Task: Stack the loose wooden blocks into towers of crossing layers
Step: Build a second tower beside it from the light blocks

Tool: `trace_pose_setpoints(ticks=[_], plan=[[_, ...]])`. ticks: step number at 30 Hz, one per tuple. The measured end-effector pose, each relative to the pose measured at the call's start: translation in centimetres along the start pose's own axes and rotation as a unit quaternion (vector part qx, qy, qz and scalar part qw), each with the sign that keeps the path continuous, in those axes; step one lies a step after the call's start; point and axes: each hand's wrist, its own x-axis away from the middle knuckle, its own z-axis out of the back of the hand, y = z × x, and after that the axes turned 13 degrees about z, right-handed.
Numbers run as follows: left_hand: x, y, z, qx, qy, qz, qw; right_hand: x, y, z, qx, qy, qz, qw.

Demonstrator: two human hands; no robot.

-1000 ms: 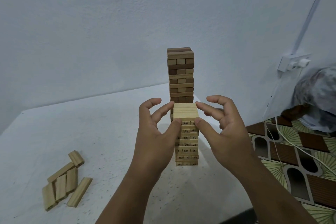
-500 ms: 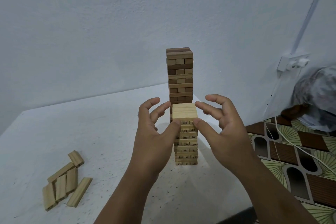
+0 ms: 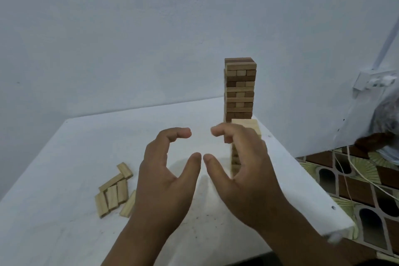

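Note:
A tall tower of darker brown blocks (image 3: 240, 88) stands at the back right of the white table (image 3: 64, 157). In front of it rises a shorter pale tower (image 3: 248, 127), partly hidden behind my right hand (image 3: 244, 175). My left hand (image 3: 166, 181) hovers left of that tower, apart from it. Both hands hold nothing, their fingers loosely curved and the thumbs nearly meeting. Several loose pale blocks (image 3: 114, 190) lie in a small heap on the table at the left.
The table's right edge (image 3: 306, 181) runs close beside the towers, with a patterned floor (image 3: 367, 190) below it. A wall socket (image 3: 371, 80) with white cables (image 3: 345, 170) is at the right. A dark bundle (image 3: 384, 127) sits by the wall.
Both hands have let go of the pale tower's top and drawn back and to the left. The view has shifted, so the towers now sit further right.

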Motion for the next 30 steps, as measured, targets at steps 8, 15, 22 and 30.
trace_pose_setpoints(ticks=[8, 15, 22, 30], plan=[[0.0, -8.1, 7.8, -0.129, 0.063, 0.094, 0.985, 2.8, -2.4, -7.4, -0.007, -0.239, 0.049, 0.97], [-0.8, -11.6, 10.6, -0.299, 0.064, 0.161, 0.938, 2.8, -3.8, -11.5, 0.039, -0.314, 0.059, 0.947], [-0.1, -11.7, 10.0, -0.337, 0.028, 0.134, 0.932, 2.0, -4.6, -12.6, 0.09, -0.371, 0.076, 0.921], [0.1, -12.1, 9.4, -0.329, 0.029, 0.077, 0.941, 2.5, -3.7, -11.4, 0.094, -0.374, 0.072, 0.92]])
